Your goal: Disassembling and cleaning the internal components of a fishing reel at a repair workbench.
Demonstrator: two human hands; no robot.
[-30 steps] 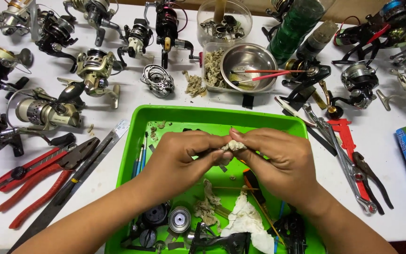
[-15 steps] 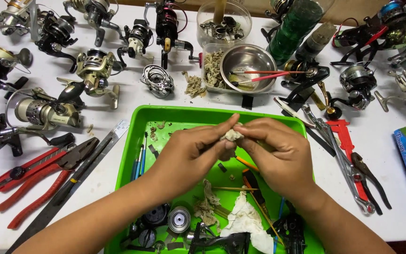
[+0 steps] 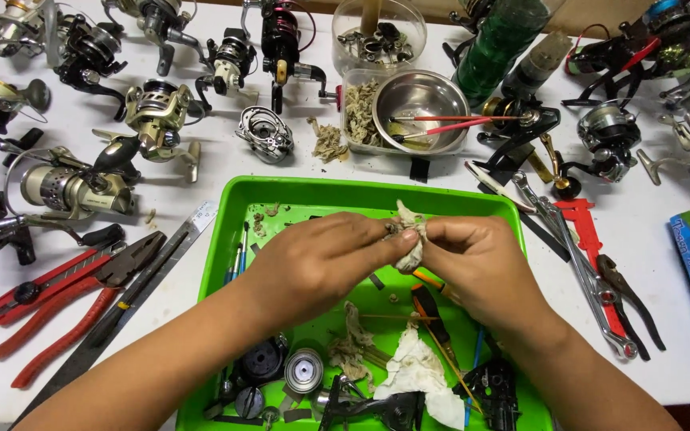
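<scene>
White tabletop (image 3: 201, 191) fills the view, crowded with fishing reels. Over the green tray (image 3: 233, 239), both hands meet: the left hand (image 3: 321, 259) and right hand (image 3: 485, 263) pinch a grimy rag (image 3: 409, 239) between their fingertips, fingers curled narrow around it. Whatever the rag wraps is hidden. At 6 o'clock in the tray lie a white tissue (image 3: 417, 371), a spool (image 3: 303, 369) and dark reel parts. At 12 o'clock stands a steel bowl (image 3: 421, 100). At 9 o'clock rest red pliers (image 3: 57, 299); at 3 o'clock, a red caliper (image 3: 588, 239).
</scene>
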